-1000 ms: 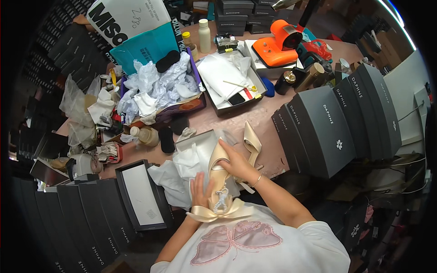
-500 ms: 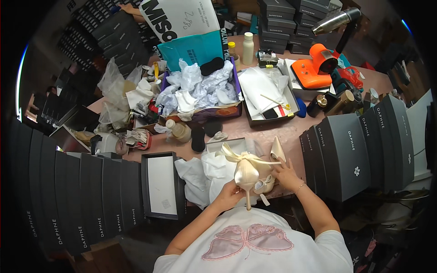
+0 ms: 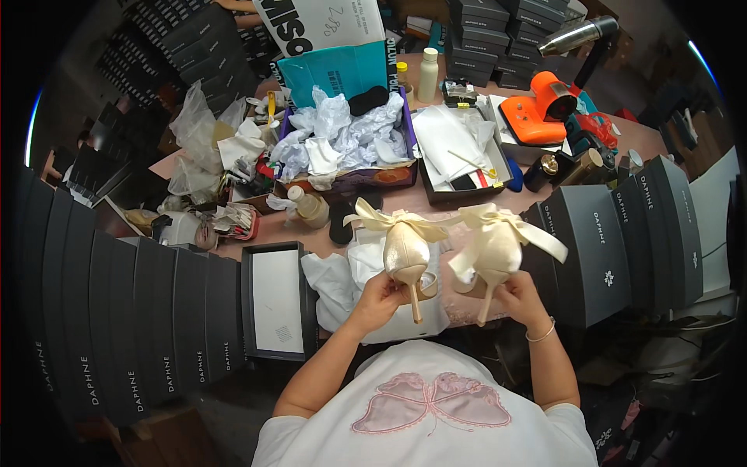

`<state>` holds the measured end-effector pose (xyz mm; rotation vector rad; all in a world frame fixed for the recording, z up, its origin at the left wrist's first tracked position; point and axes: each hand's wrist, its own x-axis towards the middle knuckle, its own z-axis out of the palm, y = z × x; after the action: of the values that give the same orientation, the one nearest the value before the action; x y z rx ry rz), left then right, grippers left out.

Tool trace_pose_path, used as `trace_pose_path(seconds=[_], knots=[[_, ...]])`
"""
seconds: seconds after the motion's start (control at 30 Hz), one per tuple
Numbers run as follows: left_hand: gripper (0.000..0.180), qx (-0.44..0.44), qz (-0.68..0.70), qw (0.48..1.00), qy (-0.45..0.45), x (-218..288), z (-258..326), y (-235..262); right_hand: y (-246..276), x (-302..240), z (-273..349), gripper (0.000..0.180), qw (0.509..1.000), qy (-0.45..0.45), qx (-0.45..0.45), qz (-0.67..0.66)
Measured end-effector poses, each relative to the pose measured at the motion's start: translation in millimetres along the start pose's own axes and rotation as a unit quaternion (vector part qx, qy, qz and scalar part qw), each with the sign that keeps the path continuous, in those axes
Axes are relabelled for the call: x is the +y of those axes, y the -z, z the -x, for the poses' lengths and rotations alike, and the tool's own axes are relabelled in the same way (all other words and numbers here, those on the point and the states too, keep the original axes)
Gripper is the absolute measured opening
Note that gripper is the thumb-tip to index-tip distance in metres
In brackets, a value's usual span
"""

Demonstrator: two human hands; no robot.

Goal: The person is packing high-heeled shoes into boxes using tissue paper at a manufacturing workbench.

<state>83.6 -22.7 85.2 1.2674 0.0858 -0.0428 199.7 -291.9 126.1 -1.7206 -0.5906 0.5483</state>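
Note:
Two cream satin high-heeled shoes with large bows are held side by side, heels toward me. My left hand (image 3: 381,294) grips the left shoe (image 3: 405,253) from below near its heel. My right hand (image 3: 517,294) grips the right shoe (image 3: 492,251) the same way. Both shoes hover over an open shoe box lined with white tissue paper (image 3: 342,276) on the pinkish table (image 3: 272,229).
A black box lid (image 3: 276,303) lies left of the tissue. Rows of dark shoe boxes (image 3: 117,311) stand left and right (image 3: 622,241). Behind are a purple tray of crumpled white paper (image 3: 342,144), bottles (image 3: 426,74), an orange tool (image 3: 541,109) and a heat gun (image 3: 580,35).
The shoes were held together in front of me; now they are apart, one in each hand, raised upright with heels facing me. The view has tilted slightly.

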Motion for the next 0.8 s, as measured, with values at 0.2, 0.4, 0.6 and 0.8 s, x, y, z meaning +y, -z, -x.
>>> trace_pose_path(seconds=[0.2, 0.4, 0.6, 0.8], knots=[[0.026, -0.010, -0.044, 0.998, 0.032, 27.3, 8.5, -5.9, -39.9, -14.7, -12.6, 0.020, 0.997, 0.015, -0.062, -0.039], [0.023, 0.050, -0.141, 0.988, 0.029, 26.9, 19.4, -3.0, -44.4, -6.1, -11.2, 0.020, 0.999, -0.021, -0.030, -0.028], [0.023, 0.181, -0.256, 0.949, -0.034, 43.0, 19.4, -10.3, 7.6, 102.4, -29.6, 0.023, 0.932, -0.018, 0.160, 0.325], [0.023, 0.260, -0.221, 0.938, -0.065, 32.0, 12.5, -16.5, -34.6, 47.6, -43.5, 0.044, 0.957, 0.121, 0.173, 0.199]])
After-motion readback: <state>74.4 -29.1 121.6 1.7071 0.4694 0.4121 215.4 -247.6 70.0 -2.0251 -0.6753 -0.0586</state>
